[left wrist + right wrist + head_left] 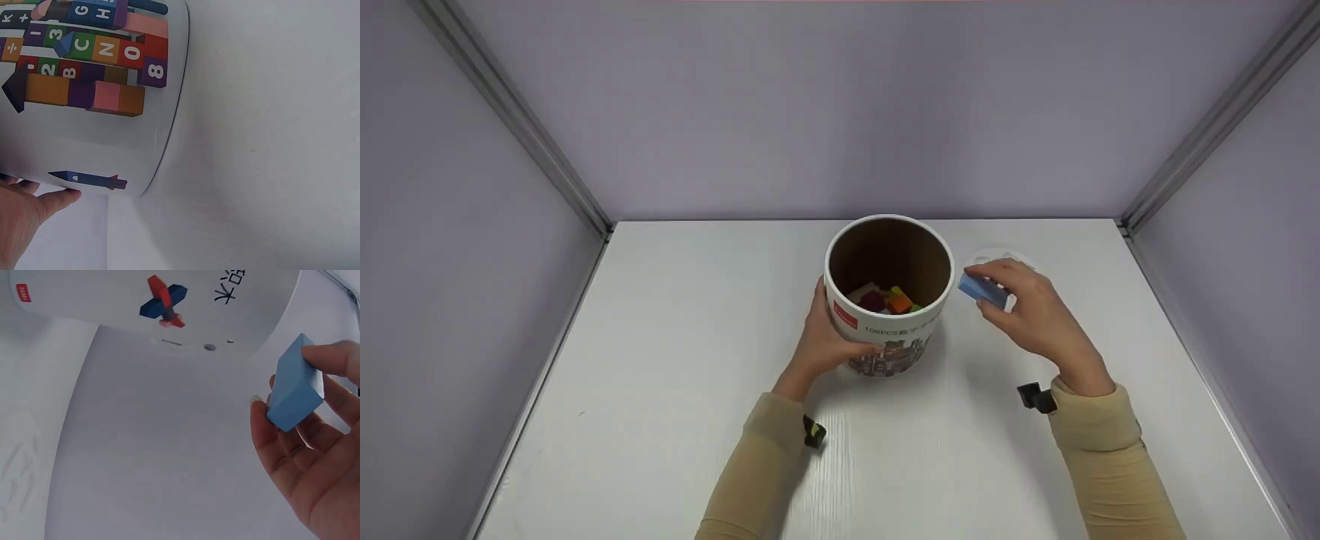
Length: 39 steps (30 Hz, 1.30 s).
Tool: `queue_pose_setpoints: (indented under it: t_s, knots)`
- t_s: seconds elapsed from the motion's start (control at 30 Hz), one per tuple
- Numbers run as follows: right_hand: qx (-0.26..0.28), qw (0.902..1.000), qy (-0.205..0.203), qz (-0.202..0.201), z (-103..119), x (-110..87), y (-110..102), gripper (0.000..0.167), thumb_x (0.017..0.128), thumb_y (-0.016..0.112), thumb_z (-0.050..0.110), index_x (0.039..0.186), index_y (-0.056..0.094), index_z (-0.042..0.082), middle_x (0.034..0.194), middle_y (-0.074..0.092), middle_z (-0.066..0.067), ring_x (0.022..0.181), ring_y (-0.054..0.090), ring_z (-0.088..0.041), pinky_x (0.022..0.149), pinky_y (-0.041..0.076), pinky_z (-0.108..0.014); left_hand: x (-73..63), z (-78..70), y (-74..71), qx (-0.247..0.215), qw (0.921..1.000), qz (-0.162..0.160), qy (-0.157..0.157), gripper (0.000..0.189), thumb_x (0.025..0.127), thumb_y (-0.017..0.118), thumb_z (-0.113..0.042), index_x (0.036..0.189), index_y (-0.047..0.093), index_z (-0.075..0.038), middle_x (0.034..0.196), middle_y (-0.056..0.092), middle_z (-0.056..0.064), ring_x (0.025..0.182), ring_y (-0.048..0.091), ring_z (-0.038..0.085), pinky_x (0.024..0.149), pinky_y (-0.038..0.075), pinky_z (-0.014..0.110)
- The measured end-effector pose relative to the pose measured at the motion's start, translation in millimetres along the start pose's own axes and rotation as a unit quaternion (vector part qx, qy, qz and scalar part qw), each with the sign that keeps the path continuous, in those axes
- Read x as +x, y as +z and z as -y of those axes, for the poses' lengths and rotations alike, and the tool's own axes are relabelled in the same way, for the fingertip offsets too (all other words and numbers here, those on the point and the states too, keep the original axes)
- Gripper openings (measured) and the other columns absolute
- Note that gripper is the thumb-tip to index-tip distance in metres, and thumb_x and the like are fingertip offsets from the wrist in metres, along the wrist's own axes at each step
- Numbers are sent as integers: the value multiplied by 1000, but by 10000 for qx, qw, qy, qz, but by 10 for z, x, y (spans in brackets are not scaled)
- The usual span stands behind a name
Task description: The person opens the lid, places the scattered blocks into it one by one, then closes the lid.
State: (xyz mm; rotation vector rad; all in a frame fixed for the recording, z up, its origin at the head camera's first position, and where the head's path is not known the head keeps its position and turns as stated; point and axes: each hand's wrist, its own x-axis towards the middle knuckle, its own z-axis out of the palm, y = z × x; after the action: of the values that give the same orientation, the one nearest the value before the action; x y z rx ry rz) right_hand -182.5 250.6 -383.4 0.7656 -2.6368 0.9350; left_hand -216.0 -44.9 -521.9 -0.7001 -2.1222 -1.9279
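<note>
A white cylindrical tub [919,330] printed with pictures of letter and number blocks stands on the table, its mouth tipped toward me in the head view. Colored blocks [898,301] lie at its bottom, an orange one among them. My left hand [832,341] grips the tub's left side, thumb across the front and other fingers mostly hidden behind the wall. Just right of the rim, my right hand [1031,307] pinches a light blue rectangular block [295,391] between thumb and fingers. In the right wrist view this block is apart from the tub wall.
A round white lid [997,255] lies on the table [675,360] behind the right hand, partly covered by it. Pale panels [720,112] close off the back and both sides. Black wrist cameras [1037,397] sit at both cuffs.
</note>
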Motion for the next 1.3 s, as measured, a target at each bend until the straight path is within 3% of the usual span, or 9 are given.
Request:
queue_pose_setpoints:
  t_s: [0.27, 0.4, 0.63, 0.73, 0.87, 0.97, 1.1, 1.3]
  knots:
    - [-121, 9984, -536, -120, 188, 208, 158, 40, 85, 71, -5, 124, 66, 3, 119, 61, -13, 108, 58, -25, 84, 54, -40, 16, 287, 18, 275, 9996, 39, -106, 136, 52, 98, -35, 157, 11, -23, 150, 38, 4, 131, 43, 11, 111, 35, 37]
    - [-238, 9968, -757, -103, 244, 305, 245, 40, 86, 71, -5, 124, 66, 5, 120, 61, -11, 111, 56, -24, 86, 53, -39, 17, 322, 12, 269, 9995, 55, -139, 137, 52, 98, -36, 157, 10, -27, 151, 37, 12, 131, 42, 11, 111, 35, 37]
    - [-237, 9947, -1000, 12, 284, 465, 388, 40, 88, 70, -3, 126, 66, 7, 124, 60, -9, 113, 54, -22, 89, 53, -38, 19, 325, -2, 232, 9996, 74, -133, 137, 53, 99, -34, 157, 11, -25, 150, 37, 14, 131, 43, 13, 111, 34, 38]
    - [-194, 9951, -973, 41, 274, 512, 455, 38, 90, 69, 1, 127, 65, 8, 126, 59, -8, 114, 54, -23, 92, 52, -39, 20, 319, -4, 224, 9997, 56, -56, 137, 52, 99, -32, 157, 11, -23, 150, 38, 12, 131, 43, 15, 111, 35, 39]
    - [-98, 9952, -973, -35, 243, 534, 519, 38, 91, 70, 7, 129, 64, 7, 131, 57, -10, 120, 51, -23, 97, 49, -40, 8, 160, -8, 78, 9999, 22, 105, 134, 53, 99, -23, 156, 13, -13, 147, 39, 14, 129, 45, 18, 110, 36, 44]
    - [-45, 9955, -925, -206, 207, 509, 521, 38, 93, 69, 11, 129, 63, 5, 135, 54, -11, 125, 48, -24, 100, 46, -40, -3, 23, -11, -10, 9999, 39, 108, 131, 55, 98, -17, 155, 15, -9, 147, 41, 13, 129, 45, 17, 110, 36, 45]
    - [58, 9960, -700, -555, 134, 429, 461, 36, 93, 69, 12, 129, 63, 6, 134, 54, -11, 127, 47, -24, 104, 43, -42, -8, -20, -11, 30, 10000, 69, 25, 130, 55, 98, -16, 155, 15, -8, 147, 41, 7, 130, 45, 16, 111, 35, 43]
    - [309, 9938, -101, -1061, -112, 234, 386, 36, 90, 72, 8, 125, 63, 2, 127, 56, -12, 117, 54, -25, 90, 51, -46, 1, -29, -3, -36, 10000, 61, 36, 130, 55, 98, -16, 155, 16, -6, 147, 41, -1, 132, 44, 18, 111, 35, 42]
